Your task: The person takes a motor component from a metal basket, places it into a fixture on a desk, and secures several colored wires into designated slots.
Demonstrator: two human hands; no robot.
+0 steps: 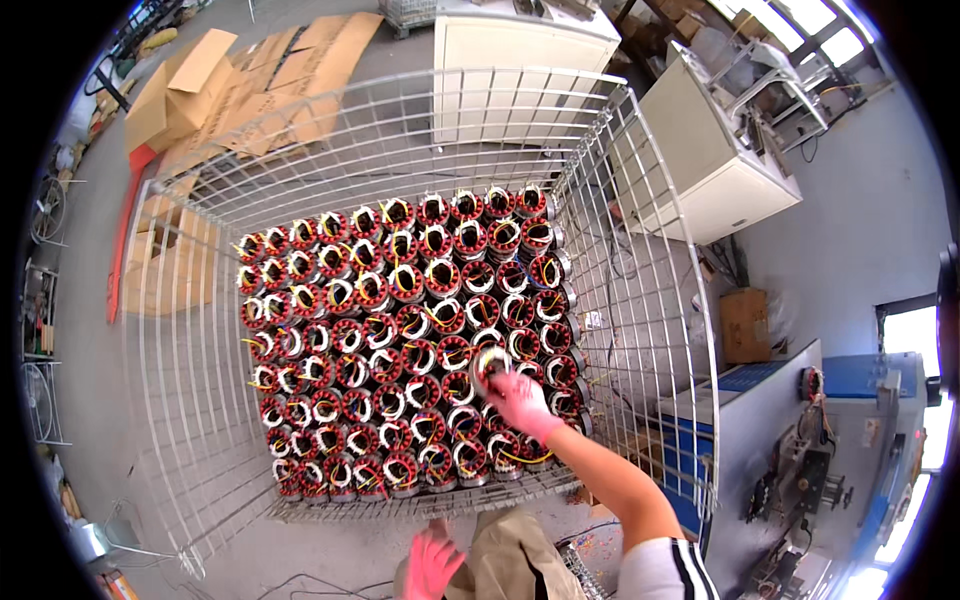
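My right hand (522, 402), in a pink glove, reaches over the wire cage (655, 150) and grips a motor stator (489, 366) from its near right side. That stator is a ring with white leads on top, slightly blurred, above the others. Below it, rows of stators (408, 283) fill the cage floor, with red winding ends, white lead bundles and yellow wires. My left hand (432, 562), also pink-gloved, hangs outside the cage's near side by my trouser leg. Its fingers are somewhat apart and hold nothing visible.
Flattened cardboard (290, 80) and an opened carton (180, 95) lie beyond the cage at the far left. White cabinets (510, 80) stand behind it. On the right is a grey-topped machine bench (760, 470) with one stator (810, 383) on it. The cage's wire walls rise around the stators.
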